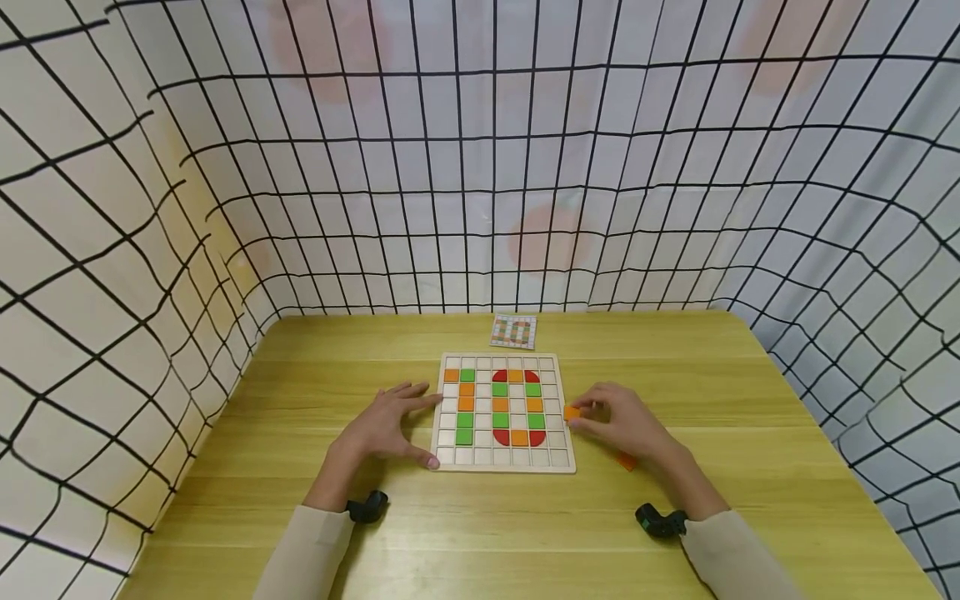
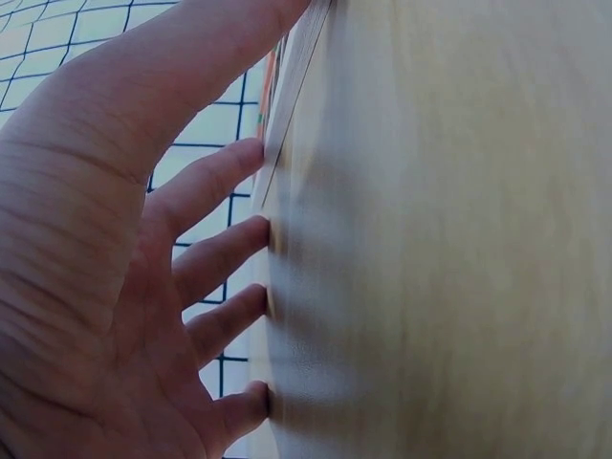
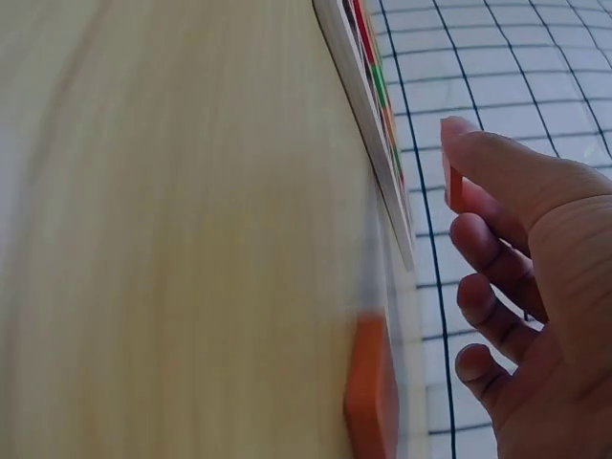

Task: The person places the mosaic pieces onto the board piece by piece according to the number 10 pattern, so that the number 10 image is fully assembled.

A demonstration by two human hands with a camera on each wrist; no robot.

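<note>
A wooden grid board [image 1: 480, 457] lies mid-table, with green, orange and red tiles forming a 1 and a rounded 0 or 8 shape. My left hand [image 1: 384, 423] is spread at its left side, thumb and index finger touching the edge, the other fingertips [image 2: 251, 228] on the tabletop. Just off the board's right edge, my right hand [image 1: 624, 418] pinches an orange square tile [image 1: 572, 412] between thumb and index finger, above the table. Another orange tile [image 3: 371, 392] lies on the table below that hand, partly hidden in the head view.
Behind the board lies a small card [image 1: 513, 331] printed with a similar coloured pattern. A black wire grid [image 1: 480, 192] over pale cloth stands around the back and sides of the wooden table [image 1: 480, 533]. A black camera sits at each wrist.
</note>
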